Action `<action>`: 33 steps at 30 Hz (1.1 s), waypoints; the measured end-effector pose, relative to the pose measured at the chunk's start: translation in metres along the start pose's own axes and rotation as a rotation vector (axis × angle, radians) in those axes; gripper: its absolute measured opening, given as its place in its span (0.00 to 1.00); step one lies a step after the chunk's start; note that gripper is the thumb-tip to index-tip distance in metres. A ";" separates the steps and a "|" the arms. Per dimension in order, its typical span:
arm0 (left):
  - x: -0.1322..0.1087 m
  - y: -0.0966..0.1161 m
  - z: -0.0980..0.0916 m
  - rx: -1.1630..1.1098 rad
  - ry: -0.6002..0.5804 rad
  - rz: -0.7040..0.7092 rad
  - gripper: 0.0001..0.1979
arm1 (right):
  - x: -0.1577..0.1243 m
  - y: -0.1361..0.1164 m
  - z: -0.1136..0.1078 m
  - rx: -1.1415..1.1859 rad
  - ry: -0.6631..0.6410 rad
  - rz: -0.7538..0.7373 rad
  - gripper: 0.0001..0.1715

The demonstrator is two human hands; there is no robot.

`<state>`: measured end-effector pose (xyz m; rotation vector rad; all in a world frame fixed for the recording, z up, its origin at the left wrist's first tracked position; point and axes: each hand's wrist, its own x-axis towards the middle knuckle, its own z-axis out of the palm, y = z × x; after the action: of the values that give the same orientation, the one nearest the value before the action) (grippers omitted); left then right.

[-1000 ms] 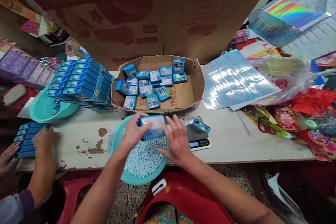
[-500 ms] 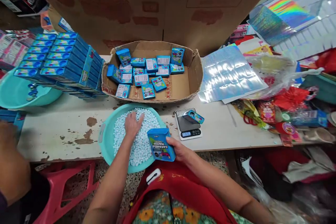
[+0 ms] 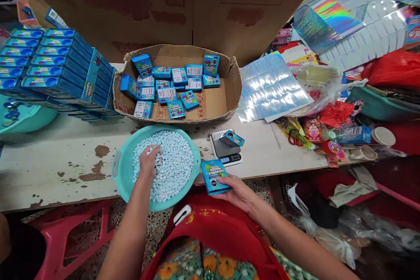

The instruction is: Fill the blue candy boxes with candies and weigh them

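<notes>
My left hand (image 3: pixel 148 161) is down in a teal bowl (image 3: pixel 122 174) of small pale-blue candies (image 3: pixel 173 162), with its fingers curled round some of them. My right hand (image 3: pixel 236 190) holds a small blue candy box (image 3: pixel 214 176) upright at the table's front edge, just right of the bowl. Behind that box stands a small digital scale (image 3: pixel 226 152) with another blue box (image 3: pixel 231 138) lying on it.
A shallow cardboard tray (image 3: pixel 219 105) behind the bowl holds several blue boxes. Stacked blue cartons (image 3: pixel 62 70) fill the back left, above another teal bowl (image 3: pixel 26 118). Holographic sheets (image 3: pixel 272 92), bags and wrappers crowd the right. A red stool (image 3: pixel 55 245) stands below.
My left hand let go of the box and sank into the candies, closing on some. My right hand carried the box down to the right of the bowl. The view shifted rightward.
</notes>
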<state>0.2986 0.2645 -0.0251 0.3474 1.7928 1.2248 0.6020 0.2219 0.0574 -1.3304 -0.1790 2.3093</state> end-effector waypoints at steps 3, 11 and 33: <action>-0.003 0.006 -0.004 -0.231 -0.022 -0.085 0.16 | 0.002 0.014 -0.032 0.000 0.202 0.029 0.30; 0.001 0.019 -0.014 -0.569 -0.208 -0.244 0.12 | 0.056 0.028 -0.041 0.039 0.155 -0.166 0.29; -0.050 0.069 0.001 -0.858 -0.310 -0.219 0.09 | 0.037 -0.019 0.068 -1.293 0.105 -1.051 0.20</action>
<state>0.3097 0.2642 0.0596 -0.1486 0.8952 1.5470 0.5350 0.2635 0.0703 -1.2580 -1.9938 1.0644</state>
